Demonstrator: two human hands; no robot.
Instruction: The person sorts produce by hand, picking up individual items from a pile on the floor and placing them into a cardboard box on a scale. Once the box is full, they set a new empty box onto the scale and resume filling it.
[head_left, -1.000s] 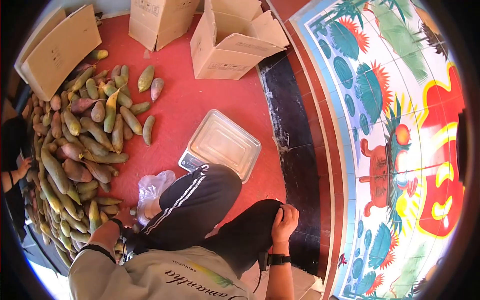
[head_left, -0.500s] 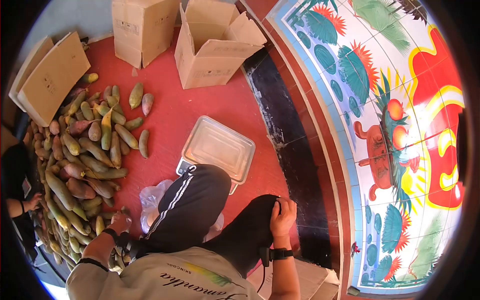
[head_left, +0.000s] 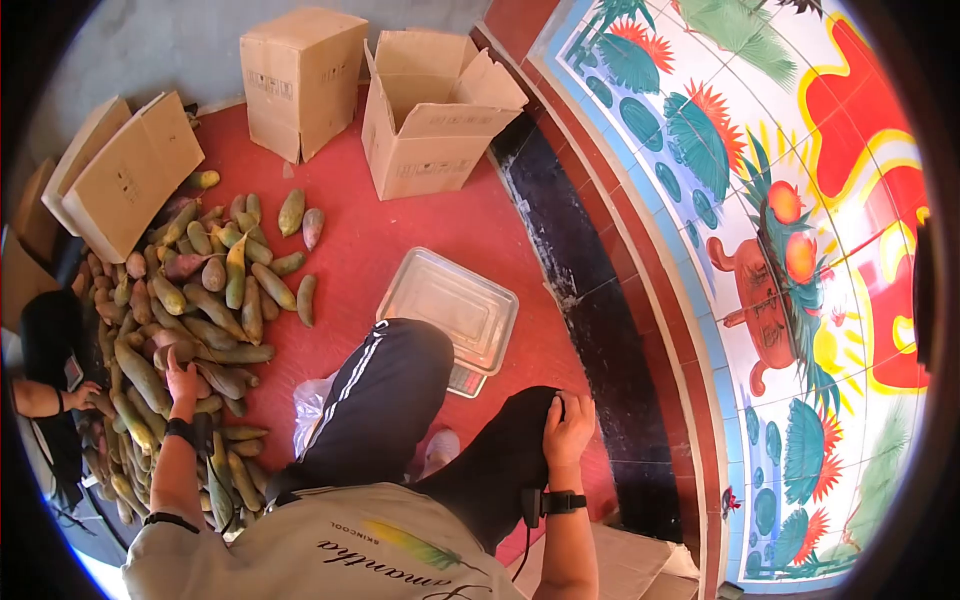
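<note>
My left hand (head_left: 181, 382) reaches into a large heap of long green and reddish-brown vegetables (head_left: 150, 378), whose exact kind I cannot make out. Its fingers look spread against the vegetables near the middle of the heap. My right hand (head_left: 569, 428) rests on my right knee (head_left: 525, 415), fingers open over the dark trouser cloth and holding nothing. Between my knees and the boxes, a shallow tray with a clear look (head_left: 455, 305) lies on a scale (head_left: 466, 381), only partly visible. A plastic bag (head_left: 309, 410) is beside my left leg.
Two upright cardboard boxes, one closed (head_left: 300, 85) and one open (head_left: 425, 150), stand by the wall. Folded cardboard (head_left: 135, 180) leans behind the heap. Another person's hand (head_left: 82, 396) touches the heap's left side. A painted tile wall (head_left: 760, 300) rises on the right.
My left hand has moved forward and left from beside my leg onto the heap. My right hand stays on the knee. The view has shifted slightly.
</note>
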